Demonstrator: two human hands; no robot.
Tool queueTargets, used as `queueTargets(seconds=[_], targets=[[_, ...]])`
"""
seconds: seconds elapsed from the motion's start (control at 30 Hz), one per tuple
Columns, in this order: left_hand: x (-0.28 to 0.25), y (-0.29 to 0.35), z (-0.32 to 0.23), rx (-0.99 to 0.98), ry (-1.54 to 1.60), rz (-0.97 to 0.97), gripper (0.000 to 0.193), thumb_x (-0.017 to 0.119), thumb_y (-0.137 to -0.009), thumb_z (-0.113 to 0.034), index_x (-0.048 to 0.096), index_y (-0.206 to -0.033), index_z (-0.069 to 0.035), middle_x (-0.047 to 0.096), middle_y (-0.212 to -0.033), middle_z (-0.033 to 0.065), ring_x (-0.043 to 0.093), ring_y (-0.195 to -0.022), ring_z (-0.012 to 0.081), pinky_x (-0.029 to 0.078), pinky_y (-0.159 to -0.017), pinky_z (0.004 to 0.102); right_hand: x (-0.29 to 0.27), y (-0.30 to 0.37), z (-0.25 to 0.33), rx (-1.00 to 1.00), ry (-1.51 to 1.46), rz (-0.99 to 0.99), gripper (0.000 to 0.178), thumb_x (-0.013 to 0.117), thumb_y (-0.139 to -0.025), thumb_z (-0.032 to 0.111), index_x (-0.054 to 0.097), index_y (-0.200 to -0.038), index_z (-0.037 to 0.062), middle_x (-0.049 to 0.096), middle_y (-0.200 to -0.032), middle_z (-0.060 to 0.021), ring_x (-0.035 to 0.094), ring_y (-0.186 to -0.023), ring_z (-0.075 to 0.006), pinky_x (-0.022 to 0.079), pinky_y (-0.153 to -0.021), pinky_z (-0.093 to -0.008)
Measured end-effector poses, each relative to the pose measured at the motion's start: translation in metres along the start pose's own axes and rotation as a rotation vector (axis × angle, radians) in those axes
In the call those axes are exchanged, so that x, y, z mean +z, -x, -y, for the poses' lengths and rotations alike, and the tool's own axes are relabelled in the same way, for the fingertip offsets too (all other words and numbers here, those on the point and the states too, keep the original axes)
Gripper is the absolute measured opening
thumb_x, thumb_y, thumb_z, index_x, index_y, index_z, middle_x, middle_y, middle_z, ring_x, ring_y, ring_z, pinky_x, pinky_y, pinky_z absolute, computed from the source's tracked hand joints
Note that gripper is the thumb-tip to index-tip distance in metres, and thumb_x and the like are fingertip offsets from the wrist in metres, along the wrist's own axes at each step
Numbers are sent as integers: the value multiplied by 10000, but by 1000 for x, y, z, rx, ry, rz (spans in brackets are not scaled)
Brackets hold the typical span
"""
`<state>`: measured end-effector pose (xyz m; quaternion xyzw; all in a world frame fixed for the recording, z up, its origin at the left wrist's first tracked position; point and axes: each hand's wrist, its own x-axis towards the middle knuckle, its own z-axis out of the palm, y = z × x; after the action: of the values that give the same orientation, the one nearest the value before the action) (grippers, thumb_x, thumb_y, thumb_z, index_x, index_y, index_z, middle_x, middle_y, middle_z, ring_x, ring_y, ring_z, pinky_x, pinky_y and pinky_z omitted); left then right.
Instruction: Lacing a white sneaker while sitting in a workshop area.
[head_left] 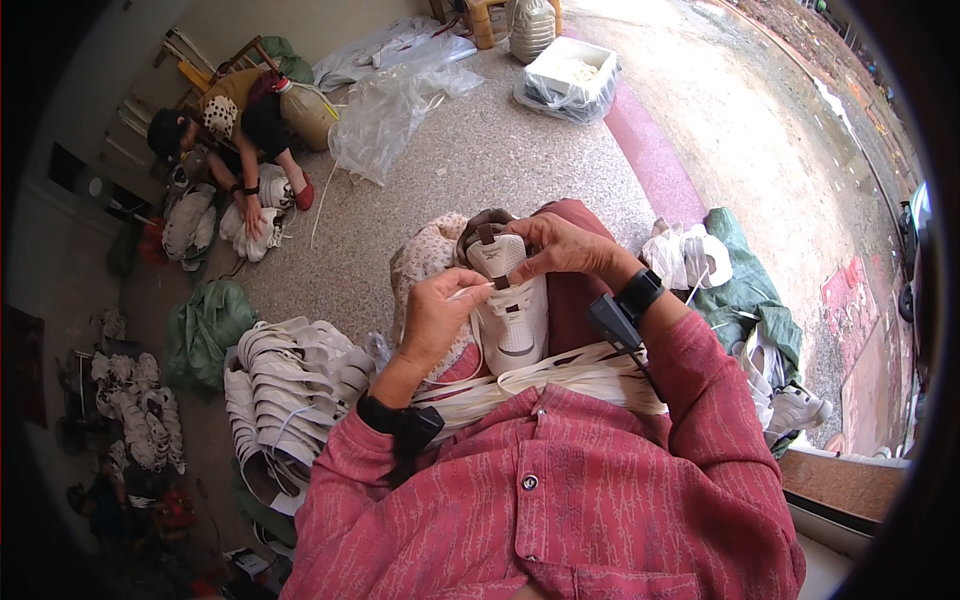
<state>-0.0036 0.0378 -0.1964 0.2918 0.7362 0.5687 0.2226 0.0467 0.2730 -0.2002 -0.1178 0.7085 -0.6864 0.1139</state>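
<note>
A person in a red patterned shirt [560, 490] sits with a white sneaker [512, 310] resting on the lap, toe toward the body, tongue and collar pointing away. A bundle of white laces [560, 375] lies draped across the lap just below both hands. The left hand [435, 315] is closed, fingertips pinched together on the end of a thin white lace [468, 292] at the shoe's left side. The right hand [565, 248] curls over the upper, its fingers pressed together on the eyelet area beside the tongue; a black band sits on each wrist.

The shoe looks light and easy to turn, with a firm sole and a soft, yielding upper; the likely best hold is around the sole or the collar, leaving the eyelets free. The lace appears limp and thin, best pinched close to its stiff tip.

Left of the left hand, a stack of white shoe uppers [290, 385] rests on the speckled floor [500, 150]. Right of the right hand, more white shoes [690, 255] lie on a green cloth [750, 285]. Well beyond both hands, another person [240, 130] crouches over a further pile of shoes, and clear plastic bags [385, 110] and a white crate [570, 75] sit farther off.
</note>
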Motion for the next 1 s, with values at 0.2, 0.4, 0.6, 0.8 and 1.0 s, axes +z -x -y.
queueTargets(seconds=[0.2, 0.4, 0.6, 0.8, 1.0], targets=[[4, 4, -9, 17, 35, -81, 116, 708, -833, -43, 614, -898, -18, 646, -803, -16, 569, -746, 39, 465, -665, 202, -2, 1, -2, 11, -35, 25, 371, 760, -788, 37, 607, -1124, 7, 689, -1007, -11, 614, -910, -80, 494, -833, -248], [-2, 6, -3, 51, -29, -66, 131, 712, -826, -27, 583, -846, -34, 619, -766, -30, 547, -740, 28, 457, -672, 198, -2, -1, -3, -2, -89, 37, 373, 753, -766, 22, 615, -1113, 4, 699, -964, -17, 619, -867, -82, 498, -815, -250], [-3, 6, 2, 82, -67, -31, 117, 708, -835, -14, 617, -908, -18, 659, -840, 3, 593, -779, 52, 481, -720, 200, -3, -2, -5, -6, -84, 40, 368, 750, -767, 18, 616, -1110, 8, 698, -971, -17, 618, -868, -81, 495, -821, -252], [-1, 5, -7, 138, -196, -26, 128, 705, -846, -61, 697, -955, 5, 691, -874, 7, 612, -808, 67, 491, -739, 215, -3, -1, -2, -1, -87, 74, 386, 756, -795, 40, 598, -1146, 5, 686, -1029, -18, 607, -939, -83, 486, -859, -252], [7, 4, -11, 41, -154, -16, 184, 695, -864, -108, 693, -987, 29, 694, -896, 20, 619, -809, 78, 489, -725, 219, -2, -1, 0, -3, -88, 63, 396, 757, -798, 50, 597, -1157, 7, 685, -1031, -18, 608, -949, -87, 487, -864, -254]])
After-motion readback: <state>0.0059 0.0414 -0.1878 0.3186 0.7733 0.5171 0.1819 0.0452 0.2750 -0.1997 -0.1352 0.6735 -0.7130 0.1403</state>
